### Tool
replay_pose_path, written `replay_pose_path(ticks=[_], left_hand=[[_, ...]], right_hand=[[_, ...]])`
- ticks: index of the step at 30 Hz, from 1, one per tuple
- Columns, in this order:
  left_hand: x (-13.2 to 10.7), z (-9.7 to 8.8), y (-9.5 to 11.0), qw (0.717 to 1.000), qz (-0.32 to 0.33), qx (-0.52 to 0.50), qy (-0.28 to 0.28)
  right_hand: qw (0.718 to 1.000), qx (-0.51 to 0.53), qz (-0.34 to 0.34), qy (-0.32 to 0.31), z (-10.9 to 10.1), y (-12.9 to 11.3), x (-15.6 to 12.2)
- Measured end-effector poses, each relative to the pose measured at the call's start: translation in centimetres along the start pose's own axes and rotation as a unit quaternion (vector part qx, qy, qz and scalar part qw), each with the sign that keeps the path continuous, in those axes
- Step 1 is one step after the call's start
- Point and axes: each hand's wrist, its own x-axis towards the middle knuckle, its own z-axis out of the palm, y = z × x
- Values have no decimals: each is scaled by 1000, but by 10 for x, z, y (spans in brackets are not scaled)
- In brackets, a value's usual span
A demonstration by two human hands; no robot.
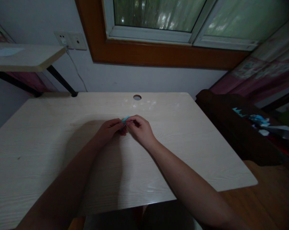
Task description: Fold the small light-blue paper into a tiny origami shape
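Between my fingertips, over the middle of the pale wood-grain table [183,153], is a small light-blue piece [125,119] that looks like thin folded paper. My left hand [110,128] pinches its left end. On the other side, my right hand [140,128] grips it between thumb and forefinger. Both hands meet close to the tabletop, and their fingers cover most of the piece. Its exact shape is too small and dark to make out.
A round cable hole [137,97] lies near the table's back edge. A raised shelf [27,59] on black legs stands at the back left, by a wall socket [71,41] with a cord. Right of the table, a dark wooden cabinet [218,115] carries blue scraps [258,119].
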Motion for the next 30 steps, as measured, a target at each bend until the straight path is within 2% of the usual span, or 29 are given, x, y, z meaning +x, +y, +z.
replay_pose_path(ticks=[17,22,27,30], left_hand=[[0,0,-2,999,-31,-22,0],[0,0,-3,1000,-21,21,-2],[-1,1,-3,991,-11,134,23],[-1,1,-5,991,-18,131,30]], right_hand=[[1000,-21,19,6,-1,5,0],[1000,-23,16,12,-2,5,1],[999,-45,12,21,-4,4,2],[999,-45,8,28,-4,4,2]])
